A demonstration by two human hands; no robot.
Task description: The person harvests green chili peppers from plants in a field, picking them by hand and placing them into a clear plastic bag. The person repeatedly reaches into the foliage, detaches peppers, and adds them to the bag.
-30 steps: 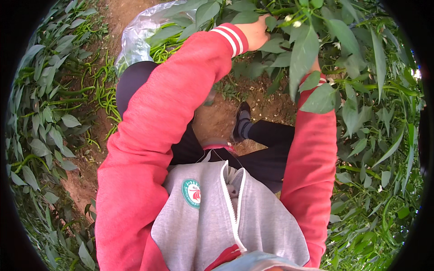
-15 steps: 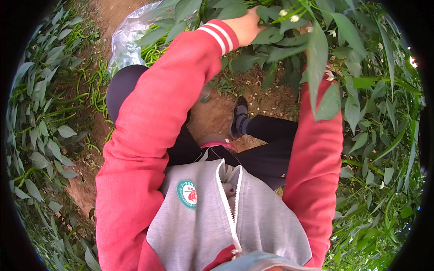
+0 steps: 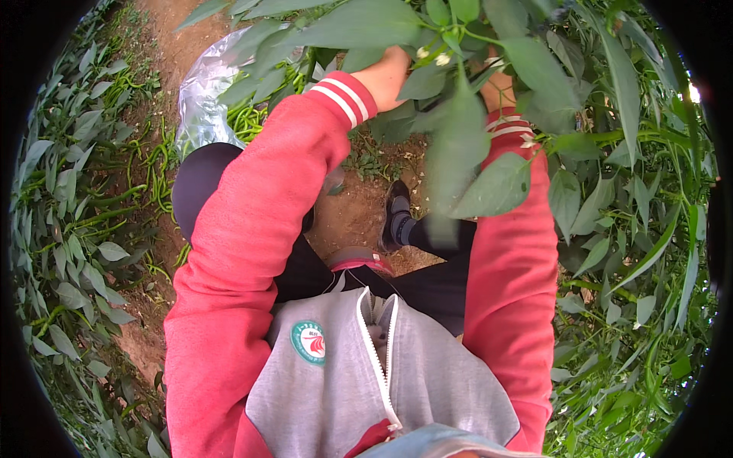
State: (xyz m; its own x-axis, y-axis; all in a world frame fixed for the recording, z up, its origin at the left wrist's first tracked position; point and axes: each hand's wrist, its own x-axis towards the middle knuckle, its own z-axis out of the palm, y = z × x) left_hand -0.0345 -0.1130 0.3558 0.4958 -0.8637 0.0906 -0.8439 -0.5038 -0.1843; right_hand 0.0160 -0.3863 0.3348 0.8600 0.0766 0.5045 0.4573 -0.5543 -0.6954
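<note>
Both of my arms, in red sleeves with white-striped cuffs, reach forward into a leafy pepper plant (image 3: 359, 24) with small white flowers. My left hand (image 3: 384, 79) is among its leaves at the top centre; the back of the hand and the wrist show, while leaves cover the fingers. Further right, my right hand (image 3: 498, 85) is deeper in the same foliage, with only a strip near the wrist visible. What either hand holds, if anything, is hidden. Left of my left hand, a clear plastic bag (image 3: 205, 103) contains many long green chili peppers (image 3: 246, 120).
More long green peppers (image 3: 158, 172) lie on the brown soil at the left, beside a row of pepper plants (image 3: 72, 252). Dense plants (image 3: 611, 305) line the right side. My bent knee (image 3: 200, 187) is next to the bag, and my shoe (image 3: 395, 217) rests on the soil.
My left hand has moved slightly left and down. My right hand has shifted left, its cuff now showing more. The branch leaves have swung left and lower, one blurred by motion.
</note>
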